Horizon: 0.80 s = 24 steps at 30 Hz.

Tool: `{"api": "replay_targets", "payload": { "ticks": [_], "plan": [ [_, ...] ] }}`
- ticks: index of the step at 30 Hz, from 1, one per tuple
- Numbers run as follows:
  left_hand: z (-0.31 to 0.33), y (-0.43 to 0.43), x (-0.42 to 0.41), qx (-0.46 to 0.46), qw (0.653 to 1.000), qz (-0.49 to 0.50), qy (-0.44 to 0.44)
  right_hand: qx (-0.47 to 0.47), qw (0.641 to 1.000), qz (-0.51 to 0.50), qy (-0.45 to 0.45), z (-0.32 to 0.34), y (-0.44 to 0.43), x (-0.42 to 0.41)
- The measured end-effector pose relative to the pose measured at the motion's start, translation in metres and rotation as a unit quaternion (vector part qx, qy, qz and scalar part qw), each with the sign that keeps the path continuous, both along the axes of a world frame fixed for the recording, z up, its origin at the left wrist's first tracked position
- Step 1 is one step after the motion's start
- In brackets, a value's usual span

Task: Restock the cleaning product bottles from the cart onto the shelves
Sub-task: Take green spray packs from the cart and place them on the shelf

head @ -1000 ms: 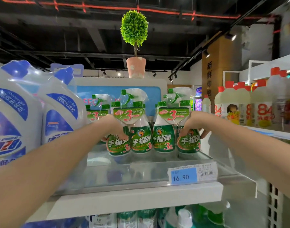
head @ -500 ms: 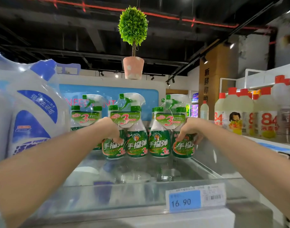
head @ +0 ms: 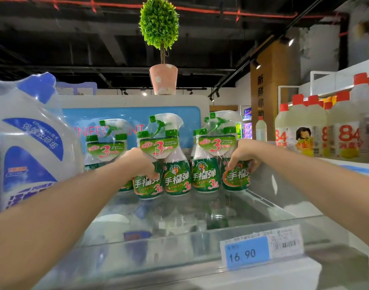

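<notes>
1. Now we have both arms stretched toward the back of a glass shelf [head: 200, 208], one hand on each of two shrink-wrapped packs of green spray-cleaner bottles.
2. Our left hand [head: 141, 162] is closed on the middle pack [head: 175, 178], with its fingers curled over the shoulder of the pack's left-most bottle.
3. Our right hand [head: 242, 155] grips the right pack [head: 205, 174]. The thumb lies on the front label of the outer bottle and the fingers wrap round its far side.
4. Both packs stand upright, side by side between our two hands. Their bases seem to meet the glass, though we cannot tell whether either is lifted slightly.
5. Just left of our left hand, and partly hidden behind it, stands a third pack [head: 105, 147] of the same cleaner.
6. Further left of that hand, beside our forearm, is a large white detergent jug [head: 29, 153] with a blue cap.
7. Well to the right of our right hand, red-capped bottles [head: 346, 132] marked 84 line a neighbouring shelf.
8. Below our right forearm, on the shelf's front edge, a blue price tag [head: 248, 253] reads 16.90.
9. Above and between our hands, a potted topiary [head: 161, 38] sits on top of the display.
</notes>
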<state>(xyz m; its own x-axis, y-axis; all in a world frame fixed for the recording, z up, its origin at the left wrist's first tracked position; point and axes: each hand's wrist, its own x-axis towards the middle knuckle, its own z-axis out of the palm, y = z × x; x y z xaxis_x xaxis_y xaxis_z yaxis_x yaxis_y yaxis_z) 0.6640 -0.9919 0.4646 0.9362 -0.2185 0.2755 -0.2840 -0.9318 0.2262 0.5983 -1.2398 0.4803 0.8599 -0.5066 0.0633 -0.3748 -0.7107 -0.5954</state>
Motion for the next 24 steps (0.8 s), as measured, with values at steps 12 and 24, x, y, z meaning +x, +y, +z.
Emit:
{"api": "replay_targets", "payload": {
  "ticks": [12, 24],
  "plan": [
    [0.0, -0.002, -0.007, -0.023, 0.999, -0.005, -0.025, -0.036, 0.999, 0.007, -0.026, -0.006, -0.001, -0.007],
    [-0.009, 0.002, 0.016, -0.061, 0.998, -0.002, -0.007, -0.097, 0.995, 0.021, 0.003, -0.006, -0.007, -0.006]
  ]
}}
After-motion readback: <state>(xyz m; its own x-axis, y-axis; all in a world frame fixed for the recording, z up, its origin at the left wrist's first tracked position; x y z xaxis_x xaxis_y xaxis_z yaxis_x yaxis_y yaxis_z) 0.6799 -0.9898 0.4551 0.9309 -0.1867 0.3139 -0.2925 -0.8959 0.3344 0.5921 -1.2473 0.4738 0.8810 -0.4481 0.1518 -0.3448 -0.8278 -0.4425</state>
